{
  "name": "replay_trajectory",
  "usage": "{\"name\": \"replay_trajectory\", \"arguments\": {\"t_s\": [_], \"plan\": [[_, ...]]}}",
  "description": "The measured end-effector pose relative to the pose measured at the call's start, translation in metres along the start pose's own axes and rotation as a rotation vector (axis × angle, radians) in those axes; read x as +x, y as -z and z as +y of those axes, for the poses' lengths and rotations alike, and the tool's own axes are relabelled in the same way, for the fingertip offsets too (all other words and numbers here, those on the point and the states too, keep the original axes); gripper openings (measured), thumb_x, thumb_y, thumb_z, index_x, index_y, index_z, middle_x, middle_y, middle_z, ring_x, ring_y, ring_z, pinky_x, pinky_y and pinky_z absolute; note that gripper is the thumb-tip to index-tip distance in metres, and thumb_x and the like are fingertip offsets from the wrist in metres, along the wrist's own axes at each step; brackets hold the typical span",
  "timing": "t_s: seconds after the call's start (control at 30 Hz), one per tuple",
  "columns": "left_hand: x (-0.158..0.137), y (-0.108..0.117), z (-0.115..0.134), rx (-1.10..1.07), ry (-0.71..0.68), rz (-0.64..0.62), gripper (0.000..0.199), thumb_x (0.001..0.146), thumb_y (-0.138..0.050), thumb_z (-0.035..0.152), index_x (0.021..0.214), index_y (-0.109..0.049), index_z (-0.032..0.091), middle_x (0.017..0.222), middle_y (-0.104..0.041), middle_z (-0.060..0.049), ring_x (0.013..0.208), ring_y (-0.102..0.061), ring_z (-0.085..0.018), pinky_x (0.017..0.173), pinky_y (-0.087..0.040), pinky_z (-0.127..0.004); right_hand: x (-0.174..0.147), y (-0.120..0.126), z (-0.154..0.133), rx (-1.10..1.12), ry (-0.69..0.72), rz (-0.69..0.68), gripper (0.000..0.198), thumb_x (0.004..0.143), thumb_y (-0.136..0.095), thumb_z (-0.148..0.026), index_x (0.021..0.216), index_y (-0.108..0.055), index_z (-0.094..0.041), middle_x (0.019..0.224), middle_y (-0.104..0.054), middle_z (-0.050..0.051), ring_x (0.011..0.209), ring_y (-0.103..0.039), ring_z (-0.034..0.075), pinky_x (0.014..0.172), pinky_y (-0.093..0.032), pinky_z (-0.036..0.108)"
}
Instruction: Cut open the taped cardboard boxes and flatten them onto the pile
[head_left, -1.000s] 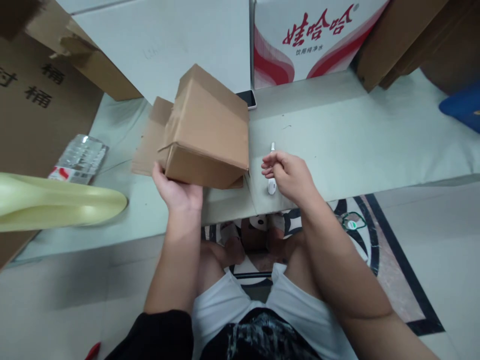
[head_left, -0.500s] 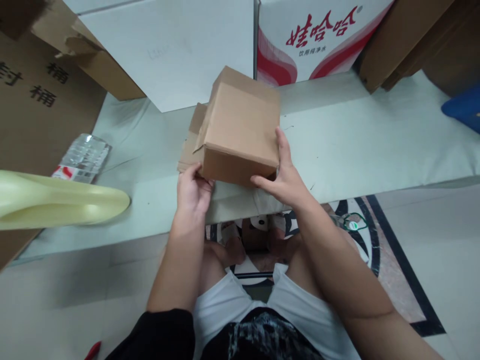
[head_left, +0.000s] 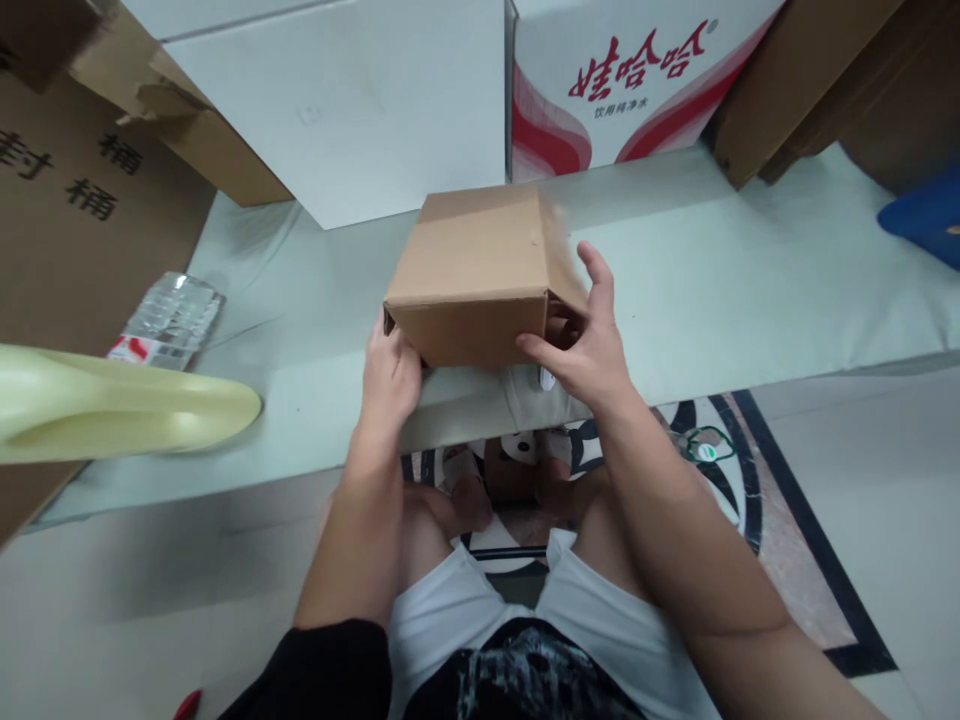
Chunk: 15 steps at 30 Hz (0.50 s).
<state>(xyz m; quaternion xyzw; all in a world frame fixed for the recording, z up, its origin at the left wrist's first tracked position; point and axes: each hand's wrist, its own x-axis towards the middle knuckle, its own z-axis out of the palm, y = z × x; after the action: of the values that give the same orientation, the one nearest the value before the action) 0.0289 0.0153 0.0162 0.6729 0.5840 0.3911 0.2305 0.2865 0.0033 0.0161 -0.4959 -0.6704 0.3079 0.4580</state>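
A small brown cardboard box [head_left: 469,250] is between my hands above the near edge of the bench, its front face towards me. My left hand [head_left: 391,375] grips the lower left corner, with its fingertips hidden behind or under the cardboard. At the right side, my right hand [head_left: 589,345] holds the box. Its thumb presses the front face, its index finger sticks up, and the other fingers reach in by a blurred side flap [head_left: 564,260]. A small white object [head_left: 547,379] shows just below the right thumb; its kind is unclear.
White cartons [head_left: 337,110] and a red-and-white carton [head_left: 637,90] line the back of the bench [head_left: 750,260]. On the left are a clear plastic bottle [head_left: 169,320] and a pale yellow curved object [head_left: 135,405]. Something blue [head_left: 926,218] is at the far right.
The box has turned to face me more squarely, with its top tipped down. The loose flaps at its left are out of sight, and a flap shows at the right. The white object has appeared.
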Motion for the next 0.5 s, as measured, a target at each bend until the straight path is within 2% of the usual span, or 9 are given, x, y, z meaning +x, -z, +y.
{"name": "replay_trajectory", "arguments": {"t_s": [0.07,0.17,0.33,0.43,0.5], "plan": [[-0.001,0.001,0.002,0.056,-0.036,-0.039,0.034,0.096,-0.047,0.042,0.109,-0.068,0.020,0.120,-0.070,-0.013,0.126,-0.060,-0.034,0.113,-0.046,-0.051,0.000,0.005,-0.001,-0.056,0.013,0.023,0.108,0.090,-0.066,-0.061,0.165,0.009,-0.038,0.150,-0.049,0.012,0.125,-0.061,0.031,0.096,-0.058,0.050],[-0.002,0.000,0.001,-0.006,0.008,-0.066,0.025,0.084,-0.057,0.034,0.102,-0.063,0.018,0.107,-0.070,-0.013,0.110,-0.065,-0.033,0.102,-0.052,-0.051,-0.001,0.010,-0.005,-0.094,-0.017,0.055,0.107,0.090,-0.067,-0.059,0.164,0.008,-0.037,0.140,-0.056,0.011,0.122,-0.061,0.031,0.097,-0.057,0.051],[-0.002,-0.002,0.003,-0.428,0.023,-0.006,0.051,0.064,-0.070,0.020,0.113,-0.055,0.022,0.104,-0.064,-0.007,0.099,-0.065,-0.025,0.087,-0.056,-0.037,-0.001,0.013,-0.005,-0.107,-0.078,0.104,0.107,0.089,-0.068,-0.056,0.164,0.005,-0.035,0.130,-0.060,0.011,0.107,-0.066,0.029,0.088,-0.058,0.049],[-0.001,0.002,0.006,-0.536,0.109,0.058,0.060,0.059,-0.074,0.012,0.115,-0.055,0.023,0.089,-0.058,0.000,0.076,-0.061,-0.017,0.071,-0.053,-0.028,0.000,0.014,-0.002,-0.118,-0.099,0.124,0.105,0.090,-0.067,-0.056,0.165,0.003,-0.032,0.121,-0.064,0.011,0.104,-0.067,0.030,0.084,-0.059,0.049],[0.001,0.005,0.006,-0.591,0.151,0.075,0.060,0.057,-0.077,0.009,0.112,-0.058,0.024,0.086,-0.058,0.002,0.067,-0.058,-0.012,0.064,-0.050,-0.023,0.001,0.016,-0.001,-0.110,-0.089,0.180,0.094,0.094,-0.060,-0.057,0.165,-0.003,-0.032,0.119,-0.065,0.011,0.104,-0.068,0.030,0.085,-0.058,0.049]]}}
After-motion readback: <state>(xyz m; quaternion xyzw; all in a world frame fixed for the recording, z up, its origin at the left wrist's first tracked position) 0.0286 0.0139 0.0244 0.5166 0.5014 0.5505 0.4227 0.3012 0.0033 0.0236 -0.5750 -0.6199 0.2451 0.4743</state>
